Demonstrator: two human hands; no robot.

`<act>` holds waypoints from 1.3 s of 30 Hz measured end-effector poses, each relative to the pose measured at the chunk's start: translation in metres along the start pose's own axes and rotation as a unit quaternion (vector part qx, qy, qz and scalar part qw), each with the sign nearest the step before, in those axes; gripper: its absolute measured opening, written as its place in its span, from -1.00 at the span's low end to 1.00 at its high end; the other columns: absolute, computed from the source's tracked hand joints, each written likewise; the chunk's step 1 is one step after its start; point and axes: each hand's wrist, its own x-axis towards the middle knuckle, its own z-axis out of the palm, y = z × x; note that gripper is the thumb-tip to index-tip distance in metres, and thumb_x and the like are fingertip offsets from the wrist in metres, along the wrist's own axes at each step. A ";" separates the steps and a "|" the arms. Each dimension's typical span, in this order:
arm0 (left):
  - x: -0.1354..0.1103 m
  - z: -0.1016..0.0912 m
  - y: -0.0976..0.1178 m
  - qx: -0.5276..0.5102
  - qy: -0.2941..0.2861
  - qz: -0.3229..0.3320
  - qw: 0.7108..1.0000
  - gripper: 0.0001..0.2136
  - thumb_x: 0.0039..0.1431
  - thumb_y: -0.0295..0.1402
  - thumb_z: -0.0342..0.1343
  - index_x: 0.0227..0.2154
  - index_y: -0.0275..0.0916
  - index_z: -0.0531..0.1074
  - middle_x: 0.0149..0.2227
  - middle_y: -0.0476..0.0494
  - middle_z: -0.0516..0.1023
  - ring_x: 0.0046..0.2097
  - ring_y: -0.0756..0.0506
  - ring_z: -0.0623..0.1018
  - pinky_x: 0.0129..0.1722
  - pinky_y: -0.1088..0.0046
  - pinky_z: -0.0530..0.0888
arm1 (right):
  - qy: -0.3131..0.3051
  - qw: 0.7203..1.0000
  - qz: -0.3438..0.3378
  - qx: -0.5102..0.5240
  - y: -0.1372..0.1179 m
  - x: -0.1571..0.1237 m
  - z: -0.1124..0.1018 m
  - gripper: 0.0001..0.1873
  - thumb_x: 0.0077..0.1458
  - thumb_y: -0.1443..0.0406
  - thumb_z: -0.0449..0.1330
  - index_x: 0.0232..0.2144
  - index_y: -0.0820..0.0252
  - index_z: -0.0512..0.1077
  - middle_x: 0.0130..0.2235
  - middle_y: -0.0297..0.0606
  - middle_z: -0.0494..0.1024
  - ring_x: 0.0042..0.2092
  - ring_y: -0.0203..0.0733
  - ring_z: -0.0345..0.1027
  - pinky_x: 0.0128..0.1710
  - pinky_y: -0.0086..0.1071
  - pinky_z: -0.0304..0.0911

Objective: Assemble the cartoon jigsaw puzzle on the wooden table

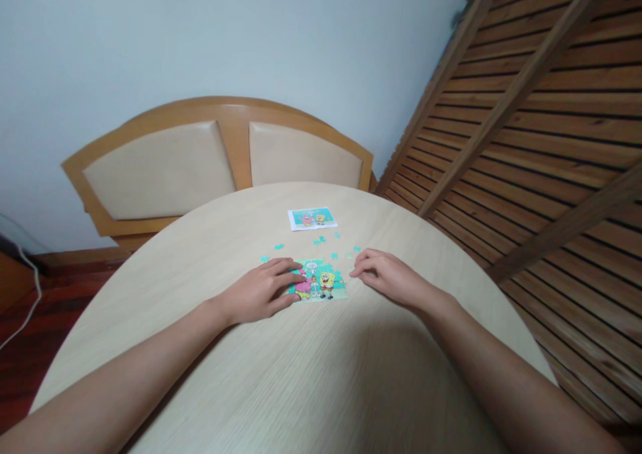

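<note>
A partly assembled jigsaw puzzle [327, 285] with cartoon figures on a teal ground lies flat on the table. My left hand [265, 288] rests over its left part, fingers stretched out and spread, covering that edge. Just right of the puzzle, my right hand [384, 275] has its fingers bent and drawn together near the table. Anything between those fingertips is hidden or too small to name. Loose teal puzzle pieces [319, 241] are scattered beyond the puzzle, with one piece [356, 248] close to my right fingers and another piece [265, 259] by my left hand.
A printed picture sheet [315, 218] with a matching scene lies farther back on the round wooden table [281, 374]. Beyond the table's far edge stands a padded wooden headboard [235, 106] against the wall. Slatted wooden panels [526, 126] lean at the right.
</note>
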 end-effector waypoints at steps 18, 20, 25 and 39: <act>0.000 0.000 0.000 -0.005 0.000 0.007 1.000 -0.67 0.42 -0.20 -0.03 0.14 -0.16 0.40 0.18 -0.26 0.40 0.22 -0.25 0.39 0.21 0.07 0.39 | 0.009 0.996 0.085 -0.021 0.004 0.000 0.003 -0.84 0.15 0.26 0.25 -0.23 0.19 0.55 -0.18 -0.16 0.57 -0.15 -0.09 0.45 -0.10 -0.26 0.30; 0.000 0.001 0.000 -0.009 0.004 0.012 1.000 -0.67 0.43 -0.21 -0.04 0.16 -0.13 0.39 0.20 -0.25 0.40 0.23 -0.25 0.39 0.22 0.07 0.38 | 0.005 0.995 0.095 -0.014 0.005 0.000 0.003 -0.84 0.13 0.25 0.26 -0.25 0.20 0.54 -0.19 -0.15 0.56 -0.15 -0.09 0.44 -0.10 -0.26 0.30; -0.001 0.003 -0.002 -0.010 0.007 0.022 1.000 -0.65 0.43 -0.23 -0.05 0.19 -0.12 0.38 0.23 -0.25 0.38 0.24 -0.25 0.39 0.22 0.05 0.39 | 0.003 0.995 0.104 0.004 0.006 0.000 0.002 -0.87 0.08 0.24 0.29 -0.35 0.19 0.53 -0.22 -0.17 0.54 -0.17 -0.09 0.42 -0.10 -0.26 0.29; -0.001 0.004 -0.003 -0.003 0.005 0.028 1.000 -0.65 0.43 -0.24 -0.04 0.20 -0.12 0.36 0.24 -0.25 0.38 0.26 -0.26 0.37 0.23 0.04 0.38 | 0.006 0.991 0.135 0.010 0.005 0.000 0.004 -0.83 0.05 0.23 0.30 -0.30 0.20 0.55 -0.21 -0.15 0.54 -0.20 -0.10 0.42 -0.15 -0.27 0.31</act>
